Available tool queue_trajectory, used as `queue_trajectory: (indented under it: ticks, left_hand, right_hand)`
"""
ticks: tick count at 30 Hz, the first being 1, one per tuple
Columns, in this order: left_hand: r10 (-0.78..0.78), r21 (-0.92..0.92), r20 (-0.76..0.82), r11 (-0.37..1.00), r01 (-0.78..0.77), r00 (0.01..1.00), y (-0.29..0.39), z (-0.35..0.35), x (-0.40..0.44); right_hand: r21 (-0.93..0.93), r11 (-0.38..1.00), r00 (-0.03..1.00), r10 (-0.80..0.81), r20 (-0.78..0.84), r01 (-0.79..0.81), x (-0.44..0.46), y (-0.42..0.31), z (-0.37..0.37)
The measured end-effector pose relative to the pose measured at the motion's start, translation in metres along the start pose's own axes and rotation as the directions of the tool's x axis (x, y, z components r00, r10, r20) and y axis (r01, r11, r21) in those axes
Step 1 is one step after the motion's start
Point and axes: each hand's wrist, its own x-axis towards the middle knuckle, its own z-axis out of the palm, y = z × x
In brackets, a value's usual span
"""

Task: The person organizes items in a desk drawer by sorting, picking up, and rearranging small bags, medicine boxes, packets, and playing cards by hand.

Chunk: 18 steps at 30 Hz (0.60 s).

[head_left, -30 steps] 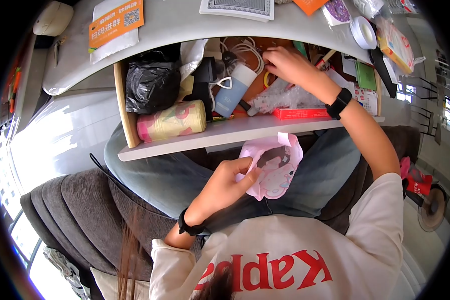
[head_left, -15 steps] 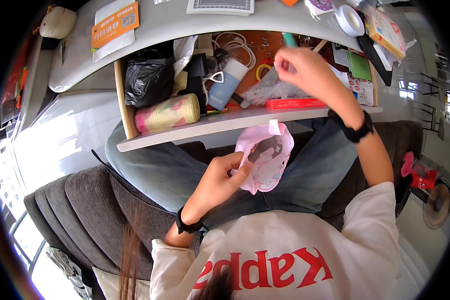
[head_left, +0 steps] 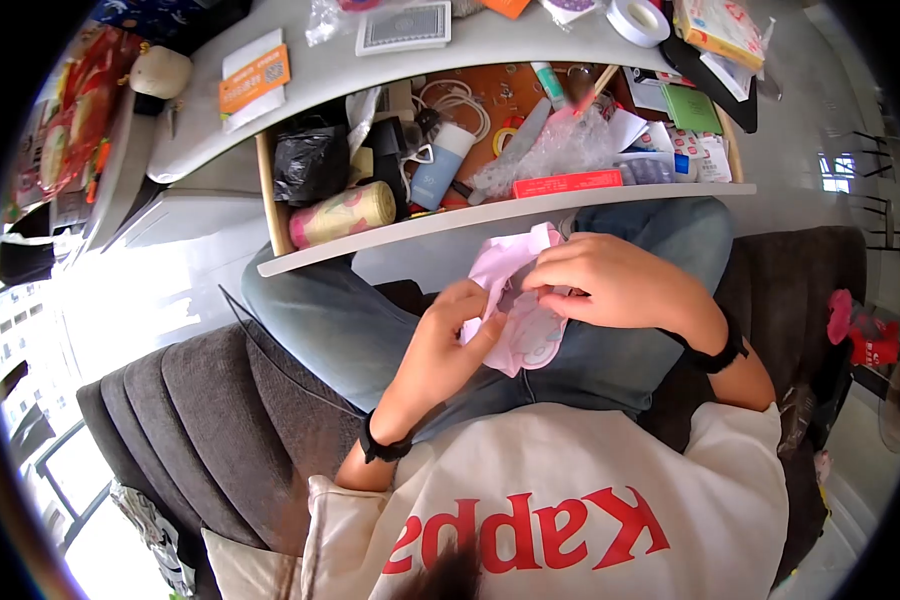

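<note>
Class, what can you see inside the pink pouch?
The pink pouch shows some inner surface at its mouth; the right hand and pouch wall cover the rest, so no contents can be seen.

Through one head-worn camera we look forward and steeply down, wide-angle: left hand (head_left: pixel 445 342) and right hand (head_left: pixel 625 285) close on the near side of the drawer (head_left: pixel 370 240), desktop (head_left: pixel 325 78) beyond it.

Pouch (head_left: pixel 500 262) was pink with a printed pattern. Box (head_left: pixel 567 184) was red, container (head_left: pixel 435 182) blue with white top. Roll (head_left: pixel 345 213) was pale yellow with pink shapes, bag (head_left: pixel 311 160) black. Shirt (head_left: pixel 570 455) was white, lettering (head_left: pixel 523 535) red. Jeans (head_left: pixel 315 300) were blue, sofa (head_left: pixel 220 420) dark grey.
</note>
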Motion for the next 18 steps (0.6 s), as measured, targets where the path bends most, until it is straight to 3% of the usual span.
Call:
queue_trajectory:
  ticks: [1,4,5,6,8,9,11,14,16,18]
  left_hand:
    - [-0.048,0.063,0.039,0.997,0.045,0.998,0.006,-0.007,-0.003]
    - [0.102,-0.057,0.023,0.993,-0.101,0.994,0.012,-0.019,-0.005]
    - [0.066,-0.245,0.099,0.969,-0.04,0.993,0.01,-0.027,-0.003]
    - [-0.022,-0.348,0.076,0.936,0.047,0.997,0.016,-0.029,-0.002]
    - [-0.135,-0.506,0.185,0.836,0.213,0.973,0.022,-0.044,0.006]
    - [-0.15,-0.546,0.179,0.807,0.225,0.972,0.025,-0.044,0.01]
    - [-0.157,-0.614,0.237,0.74,0.273,0.959,0.013,-0.058,0.019]
    - [0.188,-0.838,0.354,0.498,0.222,0.916,0.008,-0.055,0.04]
    - [0.113,-0.87,0.329,0.423,0.254,0.938,0.006,-0.053,0.047]
    - [0.064,-0.882,0.283,0.409,0.234,0.957,0.008,-0.045,0.039]
  right_hand:
    - [-0.005,0.999,0.999,-0.039,-0.035,0.039,-0.004,0.001,-0.001]
    - [-0.035,0.982,0.974,-0.191,-0.125,0.188,-0.017,-0.012,-0.013]
    - [-0.048,0.969,0.958,-0.245,-0.15,0.241,-0.021,-0.017,-0.018]
    - [-0.117,0.956,0.938,-0.287,-0.196,0.269,-0.025,-0.021,-0.02]
    - [-0.256,0.914,0.882,-0.38,-0.277,0.314,-0.028,-0.028,-0.02]
    - [-0.312,0.897,0.842,-0.414,-0.346,0.314,-0.026,-0.031,-0.017]
    - [-0.301,0.913,0.865,-0.373,-0.337,0.277,-0.021,-0.035,-0.021]
    - [-0.224,0.934,0.826,-0.353,-0.44,0.28,-0.008,-0.039,-0.028]
    - [-0.147,0.96,0.847,-0.281,-0.452,0.241,0.001,-0.036,-0.035]
    - [0.059,0.976,0.86,-0.156,-0.486,0.211,0.003,-0.033,-0.038]
